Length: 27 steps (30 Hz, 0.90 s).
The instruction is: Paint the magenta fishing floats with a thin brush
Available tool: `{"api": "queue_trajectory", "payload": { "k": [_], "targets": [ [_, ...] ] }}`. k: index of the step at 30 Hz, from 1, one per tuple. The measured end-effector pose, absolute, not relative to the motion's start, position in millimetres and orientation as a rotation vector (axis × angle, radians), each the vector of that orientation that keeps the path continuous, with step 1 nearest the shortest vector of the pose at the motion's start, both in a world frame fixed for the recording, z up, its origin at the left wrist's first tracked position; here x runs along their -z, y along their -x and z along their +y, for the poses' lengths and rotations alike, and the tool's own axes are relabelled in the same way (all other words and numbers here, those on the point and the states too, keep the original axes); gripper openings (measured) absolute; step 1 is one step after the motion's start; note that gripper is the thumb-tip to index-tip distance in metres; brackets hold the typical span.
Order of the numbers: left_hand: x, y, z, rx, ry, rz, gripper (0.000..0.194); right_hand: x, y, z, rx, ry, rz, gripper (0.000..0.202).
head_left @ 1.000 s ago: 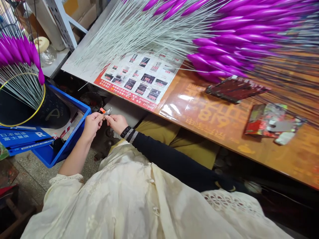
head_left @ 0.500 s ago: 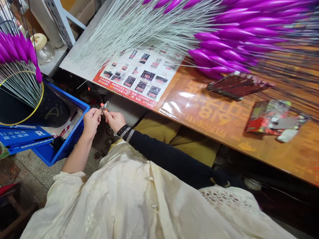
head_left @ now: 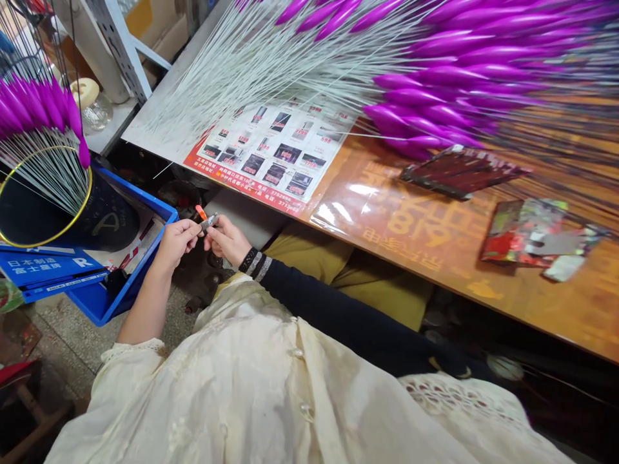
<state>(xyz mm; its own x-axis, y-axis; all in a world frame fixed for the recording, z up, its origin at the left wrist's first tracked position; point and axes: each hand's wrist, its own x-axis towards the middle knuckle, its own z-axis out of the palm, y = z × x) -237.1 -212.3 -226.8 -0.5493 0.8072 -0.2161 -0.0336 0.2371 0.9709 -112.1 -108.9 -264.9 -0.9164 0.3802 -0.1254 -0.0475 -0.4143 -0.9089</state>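
Observation:
In front of my body, at the table's near edge, my two hands meet at the fingertips. My left hand [head_left: 178, 242] is closed in a pinch at the left end of a small silver-grey metal piece [head_left: 209, 223]. Closed on the right end of that piece is my right hand [head_left: 230, 241], with a dark and grey band at its wrist. A small bright orange piece [head_left: 200, 211] sticks up beside the left fingertips; which hand holds it I cannot tell. Fingers hide much of both pieces, and their exact kind is unclear.
Purple spindle-shaped floats [head_left: 435, 96] on thin white stems [head_left: 242, 71] lie across the table [head_left: 367, 219]. On the left, a black gold-rimmed bucket [head_left: 113, 222] of similar floats stands in a blue crate [head_left: 162, 222]. Two small boxes [head_left: 464, 171] sit at the right.
The orange piece now points upward near my left fingertips; before, it lay by my right fingertips. The metal piece has turned slightly, and my right hand has shifted a little right. The view moved slightly.

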Motion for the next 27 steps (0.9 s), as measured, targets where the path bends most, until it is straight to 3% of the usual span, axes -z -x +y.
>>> {"api": "queue_trajectory", "payload": {
  "k": [8,17,27],
  "targets": [
    [225.9,235.2,-208.3,-1.405,-0.688,1.738,0.04,266.0,110.5,-109.3,-2.389,0.429,-1.49,0.047],
    [222.5,238.1,-207.5,-1.423,-0.661,1.738,0.04,264.9,105.5,-107.3,-2.035,0.503,-1.679,0.05],
    [224.2,235.9,-206.4,-1.364,-0.63,1.659,0.043,262.3,105.9,-107.1,-1.891,0.586,-1.754,0.046]
  ]
}}
